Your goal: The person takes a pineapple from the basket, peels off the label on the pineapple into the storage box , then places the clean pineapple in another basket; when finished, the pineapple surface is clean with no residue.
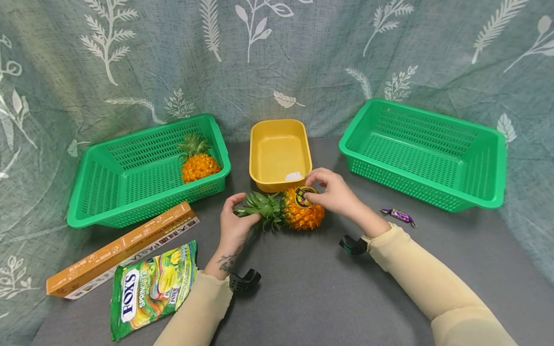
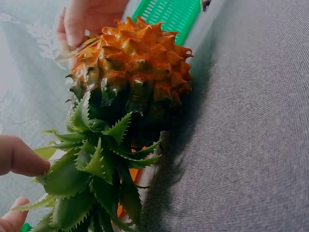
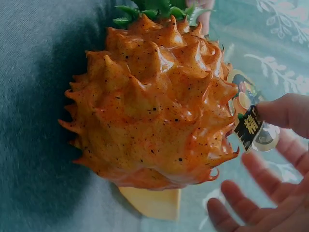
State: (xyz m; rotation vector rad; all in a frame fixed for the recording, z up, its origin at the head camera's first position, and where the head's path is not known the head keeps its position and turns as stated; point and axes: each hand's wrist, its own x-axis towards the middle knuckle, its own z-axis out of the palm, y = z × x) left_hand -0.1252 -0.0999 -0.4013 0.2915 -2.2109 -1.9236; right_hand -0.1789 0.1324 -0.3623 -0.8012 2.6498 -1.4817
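Observation:
An orange, spiky pineapple (image 1: 303,216) lies on its side on the grey table, its leafy green crown (image 1: 264,205) pointing left. My left hand (image 1: 235,226) rests at the crown, thumb and a finger apart; one fingertip touches a leaf (image 2: 67,179) in the left wrist view. At the fruit's body, the thumb of my right hand (image 1: 335,194) presses on a round, dark label (image 1: 304,197) with a gold rim. The right wrist view shows the label (image 3: 248,123) at the fruit's side, under the thumb, with the other fingers spread below.
Behind the fruit stands a yellow tray (image 1: 255,144) holding a small white piece (image 1: 293,176). A green basket (image 1: 80,202) on the left contains another pineapple (image 1: 200,167); a second green basket (image 1: 497,168) stands right. A pasta box (image 1: 121,250), candy bag (image 1: 151,290) and purple-wrapped candy (image 1: 399,216) lie nearby.

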